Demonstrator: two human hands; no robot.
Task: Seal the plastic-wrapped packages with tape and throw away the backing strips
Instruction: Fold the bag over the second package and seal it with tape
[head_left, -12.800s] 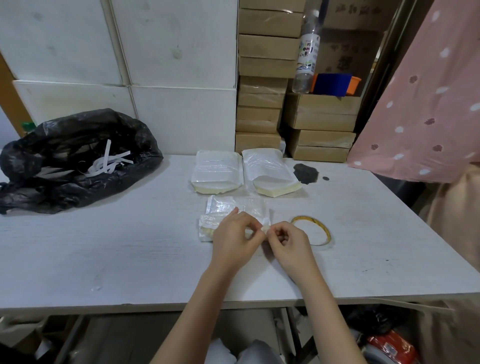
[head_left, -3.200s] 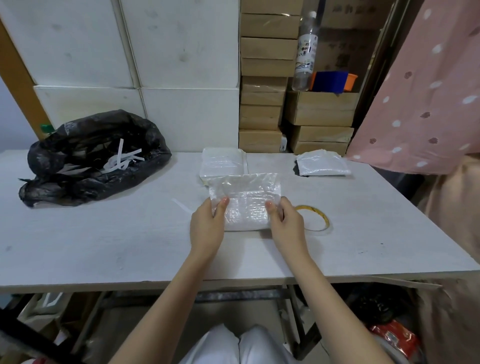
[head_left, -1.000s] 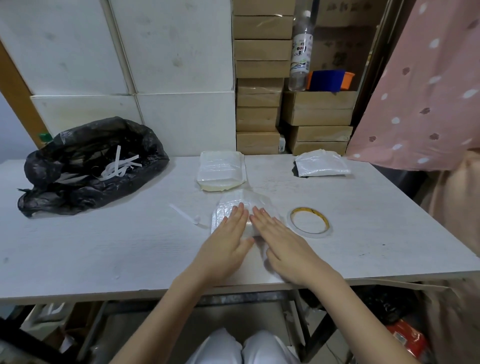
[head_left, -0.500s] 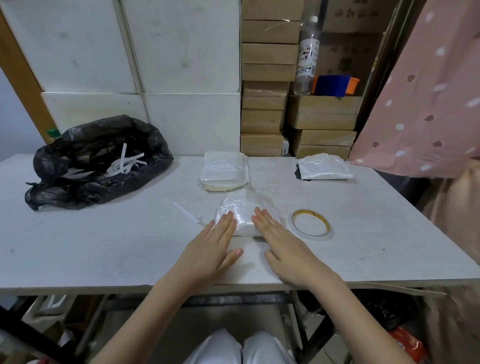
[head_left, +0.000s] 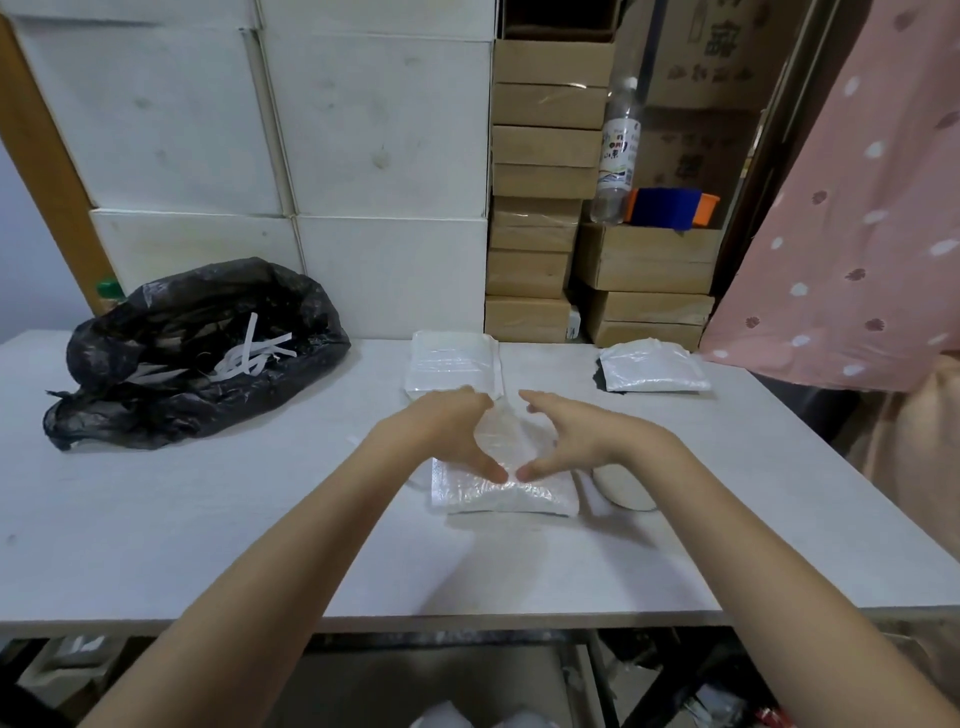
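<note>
Having lifted from their flat press half a second ago, the left hand (head_left: 447, 431) and right hand (head_left: 576, 434) now arch over the wrapped package (head_left: 504, 486) at table centre, fingers spread, thumbs touching it, suggesting its flap is sealed.

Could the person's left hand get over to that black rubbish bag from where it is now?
Probably yes. The left hand rests on the clear plastic-wrapped package mid-table, and only bare white tabletop lies between it and the crumpled black plastic rubbish bag, whose mouth faces the person.
</note>
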